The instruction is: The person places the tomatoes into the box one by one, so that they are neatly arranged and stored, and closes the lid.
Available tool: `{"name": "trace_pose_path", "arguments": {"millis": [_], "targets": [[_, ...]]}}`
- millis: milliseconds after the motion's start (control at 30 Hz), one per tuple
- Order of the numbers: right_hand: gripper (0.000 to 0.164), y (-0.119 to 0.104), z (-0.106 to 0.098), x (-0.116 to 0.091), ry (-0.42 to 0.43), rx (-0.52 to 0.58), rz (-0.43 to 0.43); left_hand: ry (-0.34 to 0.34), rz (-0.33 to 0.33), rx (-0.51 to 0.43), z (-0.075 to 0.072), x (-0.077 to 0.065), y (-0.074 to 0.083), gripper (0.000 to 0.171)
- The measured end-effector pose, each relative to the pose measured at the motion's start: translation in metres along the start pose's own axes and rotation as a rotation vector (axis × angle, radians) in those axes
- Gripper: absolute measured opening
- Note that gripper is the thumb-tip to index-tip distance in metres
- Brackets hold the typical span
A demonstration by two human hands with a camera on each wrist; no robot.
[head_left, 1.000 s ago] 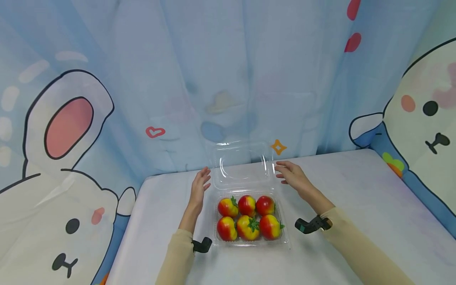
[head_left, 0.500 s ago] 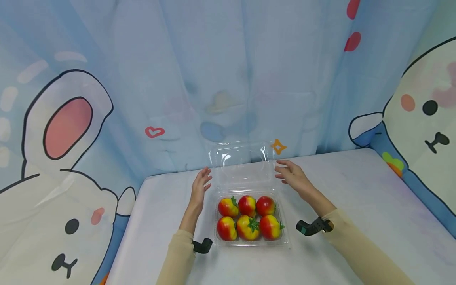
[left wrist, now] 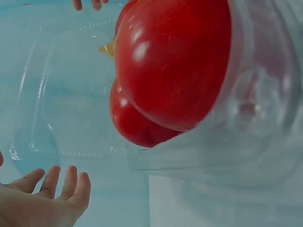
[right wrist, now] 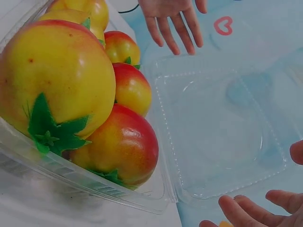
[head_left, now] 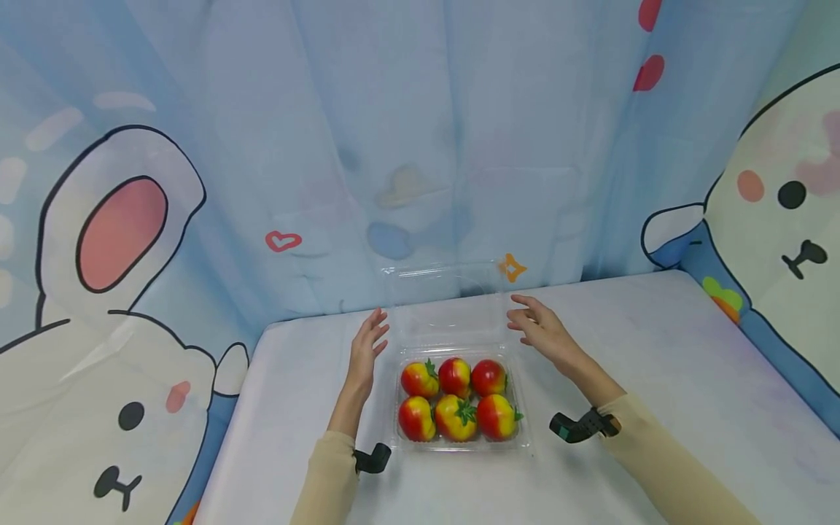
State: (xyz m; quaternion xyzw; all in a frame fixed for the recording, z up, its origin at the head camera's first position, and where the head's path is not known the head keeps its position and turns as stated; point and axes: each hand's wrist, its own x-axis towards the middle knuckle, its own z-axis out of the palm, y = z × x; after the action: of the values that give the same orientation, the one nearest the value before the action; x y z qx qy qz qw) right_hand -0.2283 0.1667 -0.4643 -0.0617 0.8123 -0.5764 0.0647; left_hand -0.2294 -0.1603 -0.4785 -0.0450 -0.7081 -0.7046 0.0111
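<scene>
A clear plastic clamshell box (head_left: 459, 448) lies on the table with its lid (head_left: 453, 321) raised at the back. Inside sit several round red-and-yellow fruits (head_left: 456, 418) with green leafy tops, in two rows. My left hand (head_left: 364, 350) is held beside the lid's left edge, fingers extended and a little spread. Across from it, my right hand (head_left: 541, 332) is near the lid's right edge, fingers loosely bent. Neither hand holds anything. In the right wrist view, the lid (right wrist: 222, 132) stands between both hands, with the left hand's fingers (right wrist: 184, 30) on the far side.
The white-covered table (head_left: 610, 343) ends at a blue curtain (head_left: 420, 146) just behind the lid. Cartoon animals (head_left: 131, 408) are printed on the cloth at either side. Each wrist wears a black camera mount (head_left: 372, 459).
The lid has shifted slightly, its upper edge looking wider and the glare on it fading. My right hand has moved a little to the right; my left hand is nearly still.
</scene>
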Motion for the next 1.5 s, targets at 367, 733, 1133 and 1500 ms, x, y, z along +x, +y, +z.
{"name": "trace_pose_path", "arguments": {"millis": [367, 733, 1133, 1500], "targets": [[0.060, 0.002, 0.001, -0.014, -0.024, 0.008, -0.002, 0.004, 0.022, 0.039, 0.001, -0.015, -0.009, 0.051], [0.060, 0.006, 0.002, -0.029, -0.027, 0.041, -0.030, -0.003, 0.060, 0.028, 0.001, -0.029, -0.011, 0.052], [0.059, 0.014, 0.002, -0.043, -0.002, 0.030, -0.049, -0.010, 0.127, 0.024, -0.002, -0.040, -0.011, 0.053], [0.058, 0.024, 0.008, -0.055, 0.021, 0.013, -0.022, 0.009, 0.112, 0.036, -0.003, -0.054, -0.021, 0.052]]}}
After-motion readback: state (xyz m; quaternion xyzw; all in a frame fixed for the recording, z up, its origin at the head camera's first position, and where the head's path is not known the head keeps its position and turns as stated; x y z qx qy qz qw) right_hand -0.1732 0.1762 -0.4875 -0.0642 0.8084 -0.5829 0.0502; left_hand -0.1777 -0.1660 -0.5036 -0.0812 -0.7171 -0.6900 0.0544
